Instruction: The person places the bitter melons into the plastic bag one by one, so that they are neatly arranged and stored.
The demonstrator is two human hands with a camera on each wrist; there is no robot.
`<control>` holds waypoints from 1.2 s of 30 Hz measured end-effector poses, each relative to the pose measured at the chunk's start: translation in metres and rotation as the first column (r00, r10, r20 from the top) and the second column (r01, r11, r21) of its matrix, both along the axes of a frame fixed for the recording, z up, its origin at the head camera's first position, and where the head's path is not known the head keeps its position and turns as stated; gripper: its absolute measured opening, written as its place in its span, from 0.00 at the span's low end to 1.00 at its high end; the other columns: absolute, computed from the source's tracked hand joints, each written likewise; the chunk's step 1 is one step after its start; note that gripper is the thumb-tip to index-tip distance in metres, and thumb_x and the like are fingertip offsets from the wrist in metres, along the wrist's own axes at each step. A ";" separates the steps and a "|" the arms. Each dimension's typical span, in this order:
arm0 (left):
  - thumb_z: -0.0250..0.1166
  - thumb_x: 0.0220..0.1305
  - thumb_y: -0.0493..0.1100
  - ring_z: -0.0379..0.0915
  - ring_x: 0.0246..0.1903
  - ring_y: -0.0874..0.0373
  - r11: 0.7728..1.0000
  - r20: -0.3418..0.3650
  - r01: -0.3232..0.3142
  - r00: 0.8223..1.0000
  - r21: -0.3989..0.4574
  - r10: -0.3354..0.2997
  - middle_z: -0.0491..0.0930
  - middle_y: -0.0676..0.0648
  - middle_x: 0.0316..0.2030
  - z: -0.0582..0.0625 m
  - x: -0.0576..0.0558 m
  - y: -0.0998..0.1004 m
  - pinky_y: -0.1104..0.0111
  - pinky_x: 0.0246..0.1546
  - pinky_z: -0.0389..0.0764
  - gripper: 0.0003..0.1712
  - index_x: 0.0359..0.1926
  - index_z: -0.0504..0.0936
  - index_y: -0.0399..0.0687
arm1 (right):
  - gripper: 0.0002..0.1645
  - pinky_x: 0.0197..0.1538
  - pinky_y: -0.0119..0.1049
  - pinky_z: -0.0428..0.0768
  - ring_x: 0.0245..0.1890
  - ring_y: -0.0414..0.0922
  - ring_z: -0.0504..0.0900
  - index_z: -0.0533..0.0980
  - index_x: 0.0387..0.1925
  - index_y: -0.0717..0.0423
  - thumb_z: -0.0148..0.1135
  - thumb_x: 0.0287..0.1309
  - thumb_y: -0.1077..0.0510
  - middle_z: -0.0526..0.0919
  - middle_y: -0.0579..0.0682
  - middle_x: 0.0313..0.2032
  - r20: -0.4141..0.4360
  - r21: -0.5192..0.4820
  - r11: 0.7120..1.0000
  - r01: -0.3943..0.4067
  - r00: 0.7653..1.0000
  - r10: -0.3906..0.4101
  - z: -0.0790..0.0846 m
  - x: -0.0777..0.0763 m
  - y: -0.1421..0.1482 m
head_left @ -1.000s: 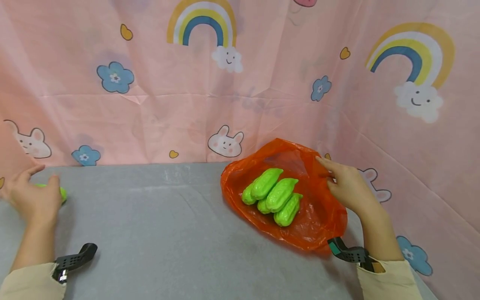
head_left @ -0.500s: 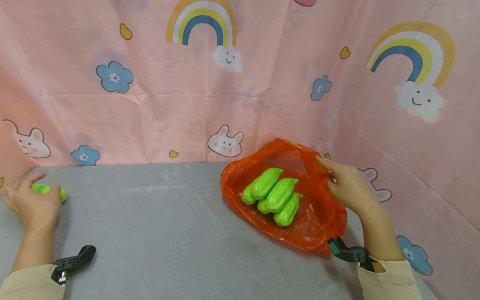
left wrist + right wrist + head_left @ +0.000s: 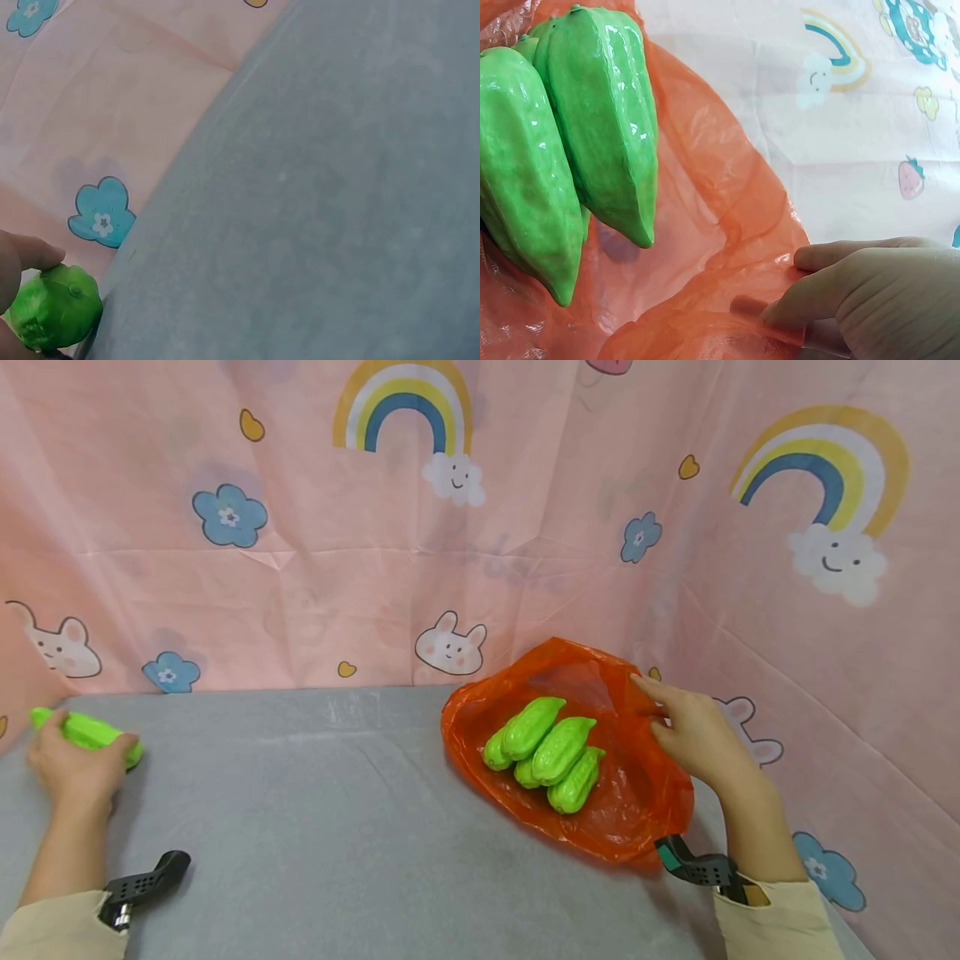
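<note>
At the far left of the table, my left hand [image 3: 78, 768] grips a bright green bitter melon [image 3: 92, 732] between thumb and fingers. The left wrist view shows the blunt end of this bitter melon [image 3: 56, 307] with fingers around it. On the right, my right hand [image 3: 701, 735] pinches the rim of a red plastic bag [image 3: 645, 793]. The bag lies with its mouth spread wide. Several more bitter melons [image 3: 561, 750] are piled inside it. In the right wrist view, a finger shows through the thin bag film [image 3: 697, 172].
A grey tabletop [image 3: 300, 827] stretches between the two hands. Pink printed cloth [image 3: 315, 527] hangs along the table's back edge and right side. Black camera mounts [image 3: 150, 885] sit on both wrists.
My left hand has closed around the bitter melon, which now shows more and sits slightly higher and turned. My right hand and the bag have stayed in place.
</note>
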State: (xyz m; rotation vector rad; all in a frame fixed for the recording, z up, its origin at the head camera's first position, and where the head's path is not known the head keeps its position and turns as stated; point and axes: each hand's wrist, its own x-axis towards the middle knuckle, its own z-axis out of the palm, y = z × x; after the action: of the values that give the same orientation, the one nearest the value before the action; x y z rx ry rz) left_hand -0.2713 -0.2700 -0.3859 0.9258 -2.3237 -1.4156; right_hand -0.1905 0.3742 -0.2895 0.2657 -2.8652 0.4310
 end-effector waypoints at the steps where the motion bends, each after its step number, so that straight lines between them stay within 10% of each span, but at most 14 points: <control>1: 0.57 0.68 0.44 0.40 0.77 0.41 1.000 -0.006 0.003 1.000 -0.003 -0.003 0.36 0.37 0.79 0.000 0.000 0.000 0.52 0.79 0.52 0.48 0.82 0.41 0.51 | 0.37 0.29 0.33 0.71 0.33 0.53 0.79 0.69 0.70 0.64 0.55 0.56 0.74 0.74 0.70 0.65 -0.002 0.000 1.000 -0.001 1.000 0.001 0.000 0.000 0.000; 16: 0.45 0.77 0.46 0.45 0.78 0.55 0.997 -0.063 -0.037 0.997 0.066 0.041 0.49 0.49 0.80 0.005 -0.006 0.005 0.59 0.77 0.59 0.29 0.76 0.64 0.66 | 0.37 0.31 0.35 0.75 0.35 0.55 0.80 0.68 0.70 0.64 0.54 0.57 0.73 0.75 0.71 0.64 0.005 0.006 1.000 0.009 1.000 -0.009 0.001 0.000 -0.001; 36: 0.62 0.68 0.45 0.57 0.74 0.63 0.998 -0.139 -0.039 0.989 0.055 0.046 0.59 0.57 0.77 0.022 -0.007 0.016 0.67 0.74 0.64 0.40 0.77 0.59 0.68 | 0.36 0.26 0.32 0.68 0.25 0.48 0.72 0.68 0.70 0.63 0.53 0.58 0.72 0.73 0.69 0.66 0.000 0.002 1.000 0.002 1.000 -0.002 0.001 0.001 -0.001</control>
State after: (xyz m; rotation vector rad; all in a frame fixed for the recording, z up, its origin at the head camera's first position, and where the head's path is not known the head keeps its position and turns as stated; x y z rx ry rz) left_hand -0.2787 -0.2538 -0.3636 0.8554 -2.1620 -1.4805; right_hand -0.1890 0.3734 -0.2881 0.2628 -2.8659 0.4282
